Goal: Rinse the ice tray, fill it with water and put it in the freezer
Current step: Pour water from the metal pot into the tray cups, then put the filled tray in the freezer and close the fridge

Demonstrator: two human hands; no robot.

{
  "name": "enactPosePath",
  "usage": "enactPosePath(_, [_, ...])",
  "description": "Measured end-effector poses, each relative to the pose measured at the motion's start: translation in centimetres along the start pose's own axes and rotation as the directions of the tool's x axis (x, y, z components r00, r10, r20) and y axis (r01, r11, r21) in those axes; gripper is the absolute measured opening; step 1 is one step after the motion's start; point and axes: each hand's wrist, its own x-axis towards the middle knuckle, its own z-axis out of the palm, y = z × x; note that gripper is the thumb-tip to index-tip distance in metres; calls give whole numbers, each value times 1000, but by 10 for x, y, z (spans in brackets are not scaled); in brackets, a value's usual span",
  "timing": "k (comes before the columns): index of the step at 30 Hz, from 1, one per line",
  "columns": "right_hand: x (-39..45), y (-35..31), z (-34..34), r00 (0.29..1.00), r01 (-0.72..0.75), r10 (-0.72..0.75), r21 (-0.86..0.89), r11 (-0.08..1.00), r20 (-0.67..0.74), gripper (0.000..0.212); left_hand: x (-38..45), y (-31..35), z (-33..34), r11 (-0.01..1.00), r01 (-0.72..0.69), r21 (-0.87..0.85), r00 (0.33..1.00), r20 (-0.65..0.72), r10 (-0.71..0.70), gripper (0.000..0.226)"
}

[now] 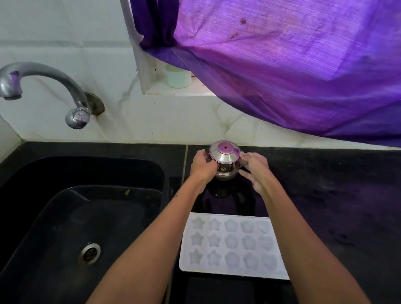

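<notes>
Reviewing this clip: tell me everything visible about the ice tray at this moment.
The ice tray is a white, translucent, plastic-looking rectangle lying flat, cavities up, on the black countertop just right of the sink. It shows three rows of moulded cavities: stars at the left, flower-like and rounder shapes to the right. Whether they hold water cannot be told. Neither hand touches it; the right forearm crosses above its right end.
</notes>
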Motion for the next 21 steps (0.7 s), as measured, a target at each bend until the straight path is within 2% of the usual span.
enactPosePath(5, [5,1,-2,1000,14,-14,-34,999,14,14,5,-2,1,1000,-1,-15,1000,-21,1,58])
enactPosePath(10, [-3,-5,-11,997,54,-48,-116,992,56,11,0,-6,-5,1000,12,-8,996,-86,-13,55])
enactPosePath(13, [-10,1,-29,996,75,-81,-205,976,-22,37,-9,-15,-16,1000,19,3,987,-157,-18,56])
enactPosePath(17, [-35,19,-62,971,105,-181,-408,907,-154,23,-41,-27,-33,995,12,101,963,-268,15,48])
enactPosePath(21, [-71,47,-92,959,-3,-164,-585,811,-233,17,-84,-47,-47,972,73,224,938,-346,9,41])
